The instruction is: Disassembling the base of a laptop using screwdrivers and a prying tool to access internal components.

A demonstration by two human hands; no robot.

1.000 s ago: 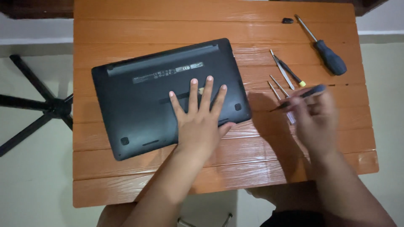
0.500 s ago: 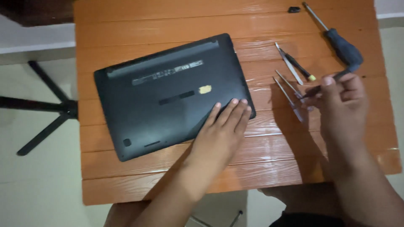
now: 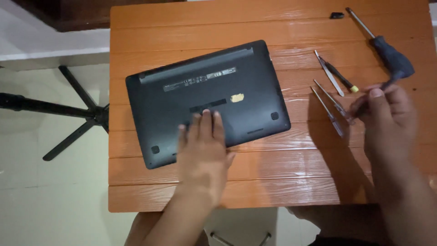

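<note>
Orange wooden table (image 3: 282, 177): black laptop (image 3: 207, 100) upside down at centre, left hand (image 3: 203, 148) flat and unclenched on its near edge; right hand (image 3: 387, 114) pinching a thin tool (image 3: 364, 105) beside tweezers (image 3: 328, 111), big screwdriver (image 3: 387, 48) farther back.

Laptop (image 3: 214, 98): black, closed, bottom side up, lying flat and skewed on the orange slatted table (image 3: 282, 177). Grey label strip, small yellow sticker, rubber feet at the corners. Slim screwdriver (image 3: 387, 85): dark, thin, held above the table right of the laptop, mostly hidden.
</note>
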